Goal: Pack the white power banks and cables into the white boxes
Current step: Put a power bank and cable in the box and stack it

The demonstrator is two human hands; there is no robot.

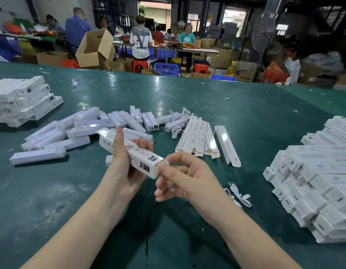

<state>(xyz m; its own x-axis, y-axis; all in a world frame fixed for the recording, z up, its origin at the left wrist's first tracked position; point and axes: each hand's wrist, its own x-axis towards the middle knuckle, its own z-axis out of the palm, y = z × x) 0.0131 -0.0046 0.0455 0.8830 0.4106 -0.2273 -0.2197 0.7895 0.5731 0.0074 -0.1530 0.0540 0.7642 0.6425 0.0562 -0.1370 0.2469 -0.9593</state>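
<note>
Head view: left hand [124,167] curls round the middle of a long white printed cardboard box [138,155], thumb along the far face and fingers [144,143] wrapped up behind it, so the box is held off the dark green worktop [246,105]. Its long axis runs from upper left down to lower right, and the near end sits directly against the right hand [184,176], whose thumb and forefinger are bent together at that end, apparently pinching or pressing the end flap; whether the flap is fully tucked cannot be told. The right hand is thus the nearer to the closing end, and the move seems to turn on pushing along the box's axis toward the left palm. Loose white bar-shaped power banks [75,133] lie scattered just beyond the left hand, coiled white cables [178,121] behind them, flat unfolded white boxes [199,136] beyond the right hand. A loose white cable [240,195] lies beside the right wrist. Stacked boxes [313,175] crowd the right edge, another pile [22,98] far left; open worktop lies below the forearms.
</note>
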